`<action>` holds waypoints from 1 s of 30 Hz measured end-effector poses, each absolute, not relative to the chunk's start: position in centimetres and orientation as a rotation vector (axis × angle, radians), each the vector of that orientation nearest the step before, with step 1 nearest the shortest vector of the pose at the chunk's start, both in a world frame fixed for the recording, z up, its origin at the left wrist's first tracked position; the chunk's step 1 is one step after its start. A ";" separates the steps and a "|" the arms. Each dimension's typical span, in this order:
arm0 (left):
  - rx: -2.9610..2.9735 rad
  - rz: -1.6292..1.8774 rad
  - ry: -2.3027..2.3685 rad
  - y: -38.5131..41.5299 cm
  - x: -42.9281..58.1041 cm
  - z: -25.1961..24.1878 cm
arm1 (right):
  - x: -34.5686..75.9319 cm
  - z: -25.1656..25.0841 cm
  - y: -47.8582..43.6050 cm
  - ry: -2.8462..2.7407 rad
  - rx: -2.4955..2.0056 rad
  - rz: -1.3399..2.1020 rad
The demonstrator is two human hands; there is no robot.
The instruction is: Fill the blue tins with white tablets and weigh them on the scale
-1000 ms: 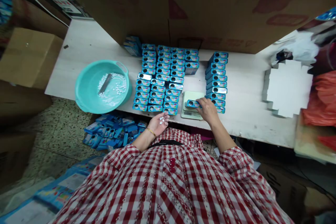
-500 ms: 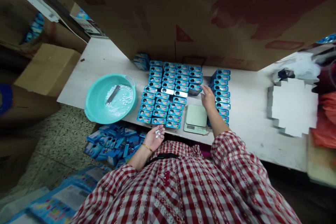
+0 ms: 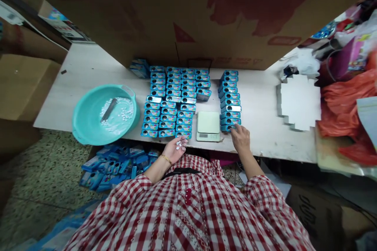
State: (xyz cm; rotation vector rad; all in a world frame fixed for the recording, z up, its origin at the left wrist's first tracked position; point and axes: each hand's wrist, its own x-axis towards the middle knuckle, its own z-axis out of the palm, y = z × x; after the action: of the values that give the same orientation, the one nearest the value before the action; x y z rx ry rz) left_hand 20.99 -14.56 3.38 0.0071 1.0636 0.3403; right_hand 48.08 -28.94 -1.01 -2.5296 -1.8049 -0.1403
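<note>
My left hand (image 3: 174,150) is palm up at the table's front edge, fingers slightly curled, with several small white pellets (image 3: 178,145) lying in it. Just beyond its fingertips is the near end of a block of small blue boxes (image 3: 168,118) standing in columns. My right hand (image 3: 242,138) has its fingers bent onto the nearest small blue box (image 3: 226,128) of a separate single row (image 3: 230,96). Between block and row sits a pale green scale (image 3: 208,122) with nothing on its plate.
On the left, a turquoise basin (image 3: 81,115) contains white pellets and a grey scoop-like bar (image 3: 108,110). More blue boxes (image 3: 118,164) are heaped below the table edge. A large carton (image 3: 147,19) stands behind. White cut card (image 3: 302,102) and red plastic bags (image 3: 338,106) are at right.
My right hand has come back toward me, from beside the block's far column to the near end of the single row. The view has turned right. My left hand keeps the pellets.
</note>
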 end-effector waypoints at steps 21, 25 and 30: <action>-0.030 0.339 0.964 -15.8 20.6 3.4 | 36.1 2.9 -22.6 -2.165 -1.852 0.153; -0.041 0.321 0.946 -16.1 20.6 3.0 | 30.9 3.0 -22.9 -2.267 -1.745 0.333; -0.028 0.279 0.923 -16.2 20.4 3.0 | 30.6 2.6 -22.7 -2.271 -1.669 0.537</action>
State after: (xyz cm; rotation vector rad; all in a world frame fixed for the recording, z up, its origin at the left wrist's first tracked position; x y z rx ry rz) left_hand 20.40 -16.25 3.01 -0.0275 0.9227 0.2789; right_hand 30.61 -22.75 2.60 -1.6690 -2.2709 0.5366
